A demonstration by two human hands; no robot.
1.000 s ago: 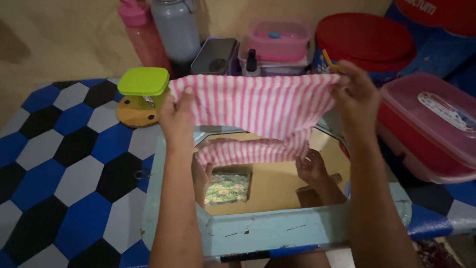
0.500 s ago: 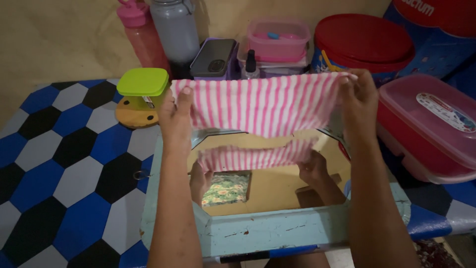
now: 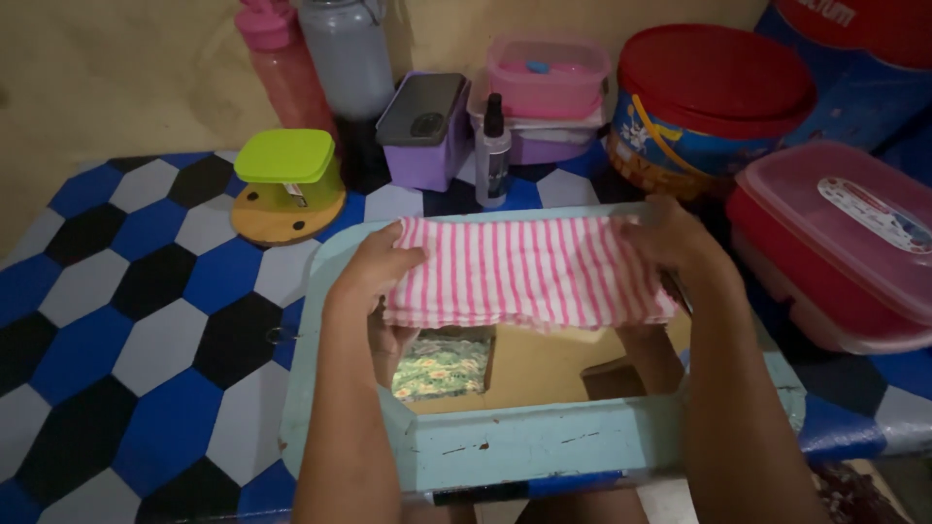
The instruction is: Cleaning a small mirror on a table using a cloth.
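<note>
Mirror: pale blue frame with chipped paint, lying flat on the hexagon-pattern mat.
Cloth: soft pink-and-white striped fabric, already laid across the mirror's far part; the near glass is not covered.
Left hand: fingers closed on the cloth's left edge.
Right hand: fingers closed on its right edge.
Behind: green-lidded box, small spray bottle, red-lidded tub.

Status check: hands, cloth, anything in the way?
Left hand and right hand grip striped cloth by its ends. Cloth flat on mirror. Nothing in the way.
</note>
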